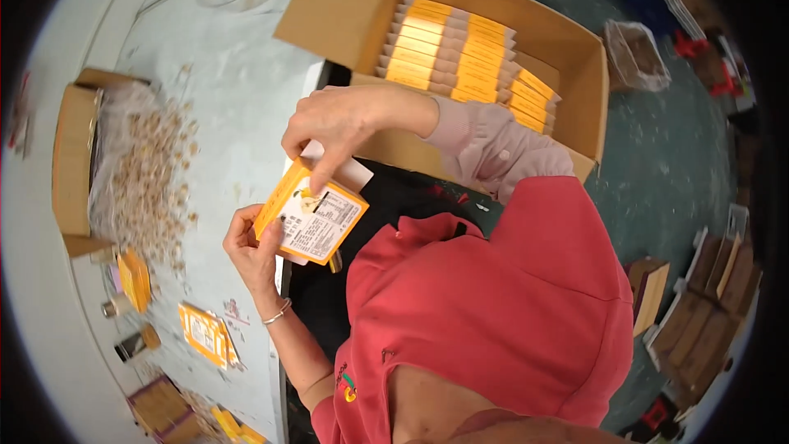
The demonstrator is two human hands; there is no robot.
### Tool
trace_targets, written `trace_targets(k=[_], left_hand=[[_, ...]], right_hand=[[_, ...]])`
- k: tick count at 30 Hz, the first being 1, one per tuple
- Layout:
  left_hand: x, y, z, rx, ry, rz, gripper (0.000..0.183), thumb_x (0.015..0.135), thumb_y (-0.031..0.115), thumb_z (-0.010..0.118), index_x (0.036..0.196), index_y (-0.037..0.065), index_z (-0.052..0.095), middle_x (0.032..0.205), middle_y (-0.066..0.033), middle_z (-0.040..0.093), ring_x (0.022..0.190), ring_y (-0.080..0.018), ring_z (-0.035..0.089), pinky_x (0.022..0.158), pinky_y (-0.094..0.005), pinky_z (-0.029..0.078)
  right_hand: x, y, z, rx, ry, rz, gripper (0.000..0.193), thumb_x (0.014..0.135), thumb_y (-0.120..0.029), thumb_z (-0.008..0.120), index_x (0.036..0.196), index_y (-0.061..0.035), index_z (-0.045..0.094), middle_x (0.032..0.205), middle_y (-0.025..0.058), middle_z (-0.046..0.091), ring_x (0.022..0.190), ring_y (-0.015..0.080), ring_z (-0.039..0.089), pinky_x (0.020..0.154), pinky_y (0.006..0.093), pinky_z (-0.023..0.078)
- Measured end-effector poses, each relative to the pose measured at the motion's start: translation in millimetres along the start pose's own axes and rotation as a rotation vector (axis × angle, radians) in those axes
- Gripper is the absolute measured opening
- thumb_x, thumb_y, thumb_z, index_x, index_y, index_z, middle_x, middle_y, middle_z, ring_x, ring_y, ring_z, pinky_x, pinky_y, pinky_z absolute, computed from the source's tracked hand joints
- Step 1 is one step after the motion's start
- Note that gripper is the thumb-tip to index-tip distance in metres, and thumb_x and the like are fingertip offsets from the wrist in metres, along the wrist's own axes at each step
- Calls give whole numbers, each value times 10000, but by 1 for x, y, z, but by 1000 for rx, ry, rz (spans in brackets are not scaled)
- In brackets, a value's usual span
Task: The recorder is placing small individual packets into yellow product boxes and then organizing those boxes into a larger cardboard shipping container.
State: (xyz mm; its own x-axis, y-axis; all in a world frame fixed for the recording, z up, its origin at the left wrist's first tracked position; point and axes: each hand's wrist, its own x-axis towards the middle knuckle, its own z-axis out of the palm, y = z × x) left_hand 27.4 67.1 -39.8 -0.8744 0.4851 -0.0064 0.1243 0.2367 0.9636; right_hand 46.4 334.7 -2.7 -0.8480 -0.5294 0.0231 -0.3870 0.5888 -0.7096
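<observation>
A small flat yellow-and-white carton (320, 226) with a printed face is held between my two hands, tilted, over the edge of the pale table. My left hand (253, 251), with a bracelet at the wrist, grips its lower left side, thumb on the printed face. From above, my right hand (333, 127) closes on the upper end, one finger lying down over the face. Pale flaps (352, 171) stick out at that end, so it looks unsealed there. What lies inside the carton is hidden.
Beyond my right forearm stands an open cardboard box (582, 74) with rows of yellow cartons (415, 41). Small tan pieces (156, 156) spill from a lined box (76, 144) across the table. Flat yellow cartons (204, 333) lie nearer, beside a small jar (130, 349).
</observation>
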Motion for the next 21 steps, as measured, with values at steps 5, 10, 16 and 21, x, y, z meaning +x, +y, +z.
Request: trace_targets(k=[5,10,16,21], left_hand=[[41,40,54,202,-340,239,387,727,125,694,1053,-41,569,923,-89,619,829,-123,576,730,-263,464],[68,40,88,-16,-190,195,458,852,288,609,1215,24,521,1035,-68,597,901,-145,560,788,-280,452],[73,28,112,126,-371,2,284,883,105,589,1137,-17,557,985,-47,604,920,-123,571,837,-245,450],[70,17,115,154,-485,-77,309,876,121,601,1154,-6,549,990,-48,603,916,-129,573,839,-246,451]], right_hand=[[-72,30,7,198,-26,-49,467,751,-420,675,970,-15,590,836,137,630,778,289,609,675,364,479],[-244,85,-46,8,417,690,433,773,-206,667,1142,-27,528,979,134,620,888,247,601,755,334,479],[-427,250,15,-525,689,1321,416,772,-263,654,1132,-118,502,1032,163,617,996,341,575,813,416,473],[-460,332,80,-4,685,1316,386,774,-66,577,1155,-99,524,1095,157,595,1068,303,545,886,336,426]])
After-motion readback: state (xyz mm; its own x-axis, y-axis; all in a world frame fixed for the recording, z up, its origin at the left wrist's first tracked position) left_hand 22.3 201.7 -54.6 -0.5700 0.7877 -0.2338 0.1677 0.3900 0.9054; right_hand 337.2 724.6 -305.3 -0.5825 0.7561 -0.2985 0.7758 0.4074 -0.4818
